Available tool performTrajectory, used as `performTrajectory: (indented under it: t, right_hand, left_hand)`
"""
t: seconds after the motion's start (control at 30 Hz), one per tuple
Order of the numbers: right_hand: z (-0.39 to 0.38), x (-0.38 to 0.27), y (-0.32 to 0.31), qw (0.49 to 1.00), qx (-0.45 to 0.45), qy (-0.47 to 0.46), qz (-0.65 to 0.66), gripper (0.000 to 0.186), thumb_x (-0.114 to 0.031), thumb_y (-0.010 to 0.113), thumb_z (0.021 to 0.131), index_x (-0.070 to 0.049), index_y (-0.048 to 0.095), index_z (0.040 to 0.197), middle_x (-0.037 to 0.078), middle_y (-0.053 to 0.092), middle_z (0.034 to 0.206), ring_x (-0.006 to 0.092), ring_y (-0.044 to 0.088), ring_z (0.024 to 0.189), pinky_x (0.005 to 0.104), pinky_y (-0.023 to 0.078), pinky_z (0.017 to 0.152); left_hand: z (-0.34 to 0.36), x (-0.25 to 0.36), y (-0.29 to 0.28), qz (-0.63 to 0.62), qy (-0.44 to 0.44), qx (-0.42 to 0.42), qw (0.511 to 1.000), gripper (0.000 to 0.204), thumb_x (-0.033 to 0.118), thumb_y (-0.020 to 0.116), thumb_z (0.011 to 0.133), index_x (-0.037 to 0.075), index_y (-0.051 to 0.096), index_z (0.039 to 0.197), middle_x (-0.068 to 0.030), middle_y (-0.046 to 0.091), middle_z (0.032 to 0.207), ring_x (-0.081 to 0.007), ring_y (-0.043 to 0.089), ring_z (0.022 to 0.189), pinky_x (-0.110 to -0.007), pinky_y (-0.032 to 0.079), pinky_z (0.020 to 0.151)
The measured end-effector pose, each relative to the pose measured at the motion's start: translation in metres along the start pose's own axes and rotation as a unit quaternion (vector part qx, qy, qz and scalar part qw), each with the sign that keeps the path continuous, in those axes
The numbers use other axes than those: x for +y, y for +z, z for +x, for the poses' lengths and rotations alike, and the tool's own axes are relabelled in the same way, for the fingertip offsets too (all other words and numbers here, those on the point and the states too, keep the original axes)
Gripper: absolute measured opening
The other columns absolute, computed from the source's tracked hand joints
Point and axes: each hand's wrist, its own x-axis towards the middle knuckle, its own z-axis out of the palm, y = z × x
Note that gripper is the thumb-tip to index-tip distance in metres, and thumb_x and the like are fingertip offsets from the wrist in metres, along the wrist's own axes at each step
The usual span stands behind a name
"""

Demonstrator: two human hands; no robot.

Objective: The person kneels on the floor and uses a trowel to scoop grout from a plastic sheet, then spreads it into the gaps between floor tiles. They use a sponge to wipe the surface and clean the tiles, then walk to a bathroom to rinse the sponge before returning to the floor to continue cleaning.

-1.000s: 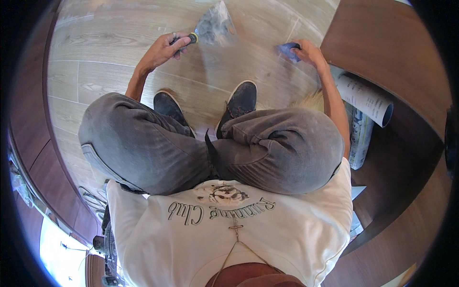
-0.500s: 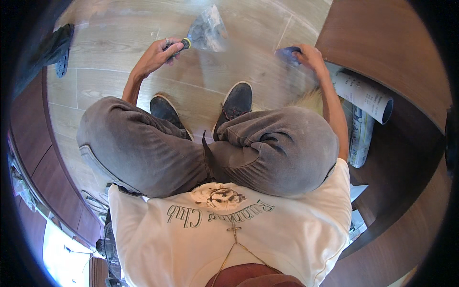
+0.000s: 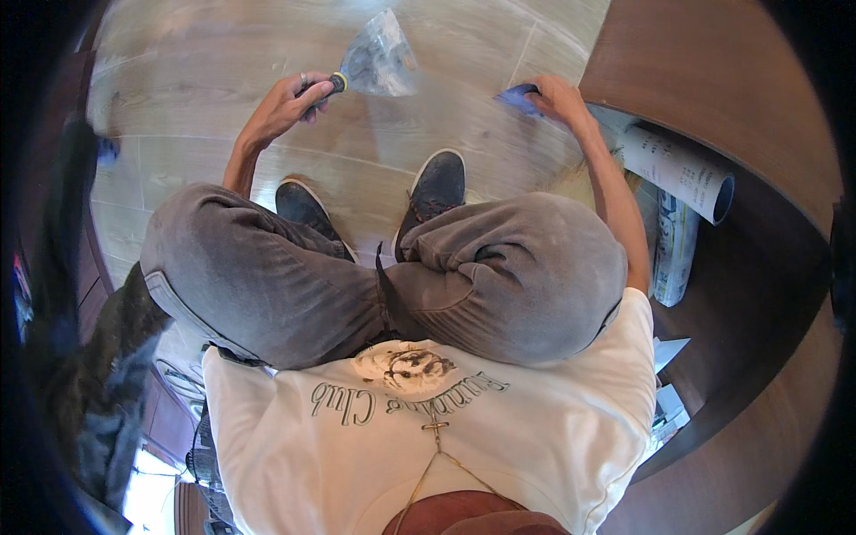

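I crouch over a pale wood-look floor [image 3: 223, 53]. My left hand [image 3: 287, 100] grips the dark handle of a wide scraper [image 3: 374, 64], whose shiny metal blade points away from me and rests close to the floor. My right hand [image 3: 557, 94] is pressed on a blue cloth [image 3: 517, 94] lying on the floor next to a brown wooden cabinet [image 3: 713, 80]. My knees in grey trousers and my two dark shoes [image 3: 435, 192] fill the middle of the view.
A rolled sheet of white paper [image 3: 678, 169] and a second printed roll [image 3: 673, 245] lie on a cabinet shelf at the right. Dark blurred shapes [image 3: 71, 267] stand at the left edge. Brown furniture curves round both sides.
The view has shifted slightly and a dark blurred shape has moved down the left edge. Both hands stay in about the same places, the scraper still held and the blue cloth still pressed.
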Motion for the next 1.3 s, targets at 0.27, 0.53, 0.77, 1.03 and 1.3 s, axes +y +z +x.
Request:
performTrajectory:
  t: [0.27,0.53,0.77,1.03,1.3]
  right_hand:
    - [-0.009,-0.006,-0.026,0.996,-0.066,0.032,0.051,0.024,-0.024,0.064,0.091,-0.009,0.07,0.109,0.02,0.071,0.098,0.0403,0.068,0.097,0.0507,0.052,0.078]
    - [-0.006,-0.014,-0.027,0.994,-0.044,0.018,0.096,0.023,-0.025,0.061,0.093,-0.008,0.069,0.107,0.02,0.07,0.094,0.0413,0.067,0.093,0.0514,0.052,0.076]
    - [-0.009,0.008,0.002,0.995,0.092,0.026,0.011,0.028,-0.03,0.065,0.093,-0.008,0.066,0.109,0.018,0.067,0.103,0.0383,0.064,0.104,0.0512,0.052,0.083]
    - [-0.044,0.025,-0.019,0.992,-0.071,0.102,0.015,0.031,-0.025,0.068,0.091,-0.019,0.071,0.121,0.017,0.072,0.107,0.0394,0.067,0.104,0.0501,0.053,0.087]
    - [-0.061,0.038,-0.011,0.99,-0.058,0.121,0.033,0.031,-0.022,0.067,0.092,-0.013,0.069,0.122,0.018,0.071,0.11,0.0399,0.066,0.106,0.049,0.049,0.093]
  left_hand:
    - [0.006,0.003,0.001,-0.017,-0.006,-0.009,1.0,0.035,0.035,0.057,0.104,0.006,0.068,0.12,0.0014,0.06,0.084,-0.0082,0.054,0.071,-0.025,0.046,0.066]
    - [0.0,0.005,-0.001,-0.005,-0.022,-0.001,1.0,0.036,0.037,0.057,0.104,0.006,0.069,0.12,0.002,0.06,0.081,-0.008,0.054,0.07,-0.024,0.046,0.065]
    - [-0.002,0.001,-0.002,-0.009,-0.009,-0.007,1.0,0.036,0.038,0.058,0.103,0.008,0.069,0.118,0.0021,0.06,0.081,-0.0076,0.054,0.068,-0.024,0.045,0.064]
    - [0.006,-0.004,-0.003,-0.011,-0.009,-0.017,1.0,0.035,0.037,0.058,0.104,0.007,0.068,0.117,0.0021,0.06,0.08,-0.0076,0.054,0.068,-0.024,0.045,0.063]
    - [0.005,-0.001,-0.001,-0.017,-0.013,-0.012,1.0,0.035,0.039,0.058,0.103,0.008,0.069,0.114,0.0015,0.06,0.08,-0.0076,0.054,0.068,-0.023,0.044,0.062]
